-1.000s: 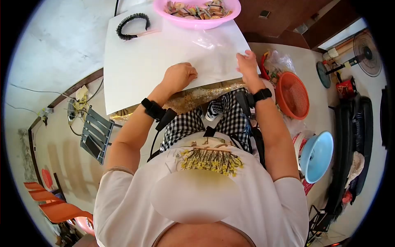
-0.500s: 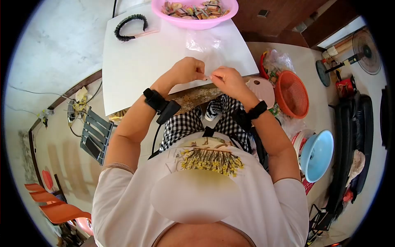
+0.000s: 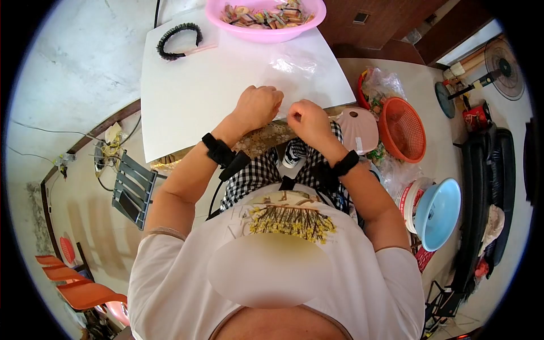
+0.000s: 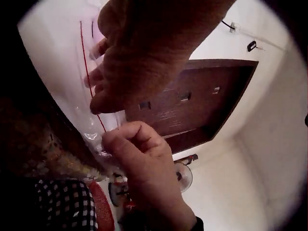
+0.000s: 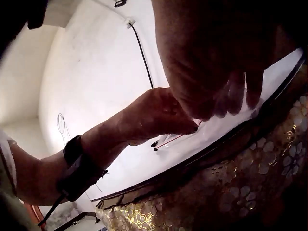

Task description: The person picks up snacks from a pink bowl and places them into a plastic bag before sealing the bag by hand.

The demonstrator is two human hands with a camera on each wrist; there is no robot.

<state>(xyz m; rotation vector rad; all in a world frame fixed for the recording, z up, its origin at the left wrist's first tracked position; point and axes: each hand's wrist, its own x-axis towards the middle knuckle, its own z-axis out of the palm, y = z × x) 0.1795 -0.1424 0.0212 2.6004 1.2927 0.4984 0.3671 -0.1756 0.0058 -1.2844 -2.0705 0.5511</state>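
At the table's near edge, my left hand [image 3: 259,106] and right hand [image 3: 310,120] work close together, fingers curled. Between them they pinch the edge of a clear zip bag [image 4: 92,136], whose thin red seal line [image 4: 86,62] runs under the left fingers in the left wrist view. The right thumb and forefinger meet on the bag near one end of that line. In the right wrist view, the red line shows again below the left fingertips. From the head, clear film [image 3: 293,63] spreads over the white table [image 3: 192,107] beyond the hands.
A pink basin [image 3: 266,37] full of small wrapped packets stands at the table's far end. Left of it lies a black ruffled headband [image 3: 162,44]. On the right are a pink hand fan [image 3: 362,131], an orange basket [image 3: 418,133] and a blue basin [image 3: 445,215].
My right hand, spread at the table's right side a second ago, has come left to meet my left hand. Its fingers have curled onto the zip bag's edge.
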